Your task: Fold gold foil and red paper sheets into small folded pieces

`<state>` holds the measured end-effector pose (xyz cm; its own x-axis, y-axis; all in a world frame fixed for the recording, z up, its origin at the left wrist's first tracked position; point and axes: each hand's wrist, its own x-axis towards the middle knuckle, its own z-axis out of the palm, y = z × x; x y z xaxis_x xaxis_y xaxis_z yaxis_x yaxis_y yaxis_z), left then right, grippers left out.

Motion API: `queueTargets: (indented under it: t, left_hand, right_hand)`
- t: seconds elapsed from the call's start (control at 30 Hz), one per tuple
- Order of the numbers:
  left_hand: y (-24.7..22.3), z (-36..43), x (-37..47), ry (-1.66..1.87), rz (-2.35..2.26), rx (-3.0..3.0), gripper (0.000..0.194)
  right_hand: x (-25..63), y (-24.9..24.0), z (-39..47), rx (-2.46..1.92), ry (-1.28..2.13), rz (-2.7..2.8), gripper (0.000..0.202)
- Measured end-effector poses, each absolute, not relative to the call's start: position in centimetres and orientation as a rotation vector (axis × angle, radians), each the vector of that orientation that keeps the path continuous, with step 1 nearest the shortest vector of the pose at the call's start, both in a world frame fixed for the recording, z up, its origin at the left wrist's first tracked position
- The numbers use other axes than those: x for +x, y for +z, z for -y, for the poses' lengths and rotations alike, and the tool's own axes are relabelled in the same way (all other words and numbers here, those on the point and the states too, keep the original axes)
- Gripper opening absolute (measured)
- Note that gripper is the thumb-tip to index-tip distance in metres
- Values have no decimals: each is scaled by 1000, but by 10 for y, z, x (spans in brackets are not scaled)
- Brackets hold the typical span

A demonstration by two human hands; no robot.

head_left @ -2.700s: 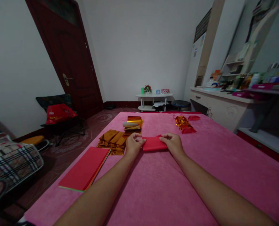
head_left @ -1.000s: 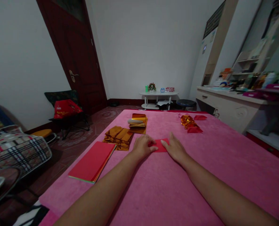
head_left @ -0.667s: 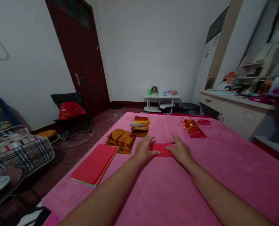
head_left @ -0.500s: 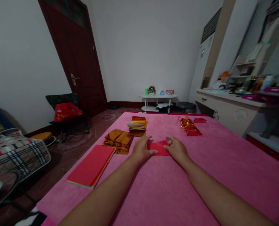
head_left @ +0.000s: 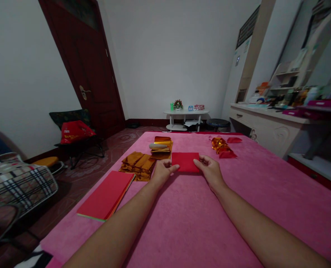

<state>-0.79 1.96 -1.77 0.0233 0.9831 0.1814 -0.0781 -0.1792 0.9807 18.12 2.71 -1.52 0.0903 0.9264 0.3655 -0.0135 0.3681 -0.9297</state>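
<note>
Between my two hands is a piece of red paper (head_left: 185, 162), tilted up so its broad face shows. My left hand (head_left: 163, 172) pinches its left edge, thumb in front. At the right edge, my right hand (head_left: 209, 168) grips it the same way. Left of my left hand lies a pile of folded gold foil paper (head_left: 139, 163). Just behind that, more gold paper (head_left: 163, 152) has a pale, rounded object (head_left: 158, 146) on it. A stack of coloured paper (head_left: 106, 195), red on top, is nearer the table's left edge.
A pink cloth (head_left: 210, 216) covers the table. Crumpled gold foil (head_left: 219, 145) and small red pieces (head_left: 234, 140) sit at the far right. Beyond are a white side table (head_left: 186, 112), a black stool (head_left: 217, 123) and a dresser (head_left: 268, 121) on the right.
The red paper, lower and flatter before, is now raised and tilted to face me. Both hands have come up with it, now gripping its sides. The view has shifted slightly.
</note>
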Motion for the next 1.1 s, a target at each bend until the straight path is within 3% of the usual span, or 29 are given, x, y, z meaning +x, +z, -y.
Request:
queueTargets:
  t: [0.27,1.1]
  left_hand:
    - [-15,-15,-6,1446,-1052,1255,36]
    - [-13,-10,-1,1425,-1120,1286,33]
  right_hand:
    - [177,-19,-23,-992,1050,1331,39]
    - [175,-15,-19,-992,1052,1264,39]
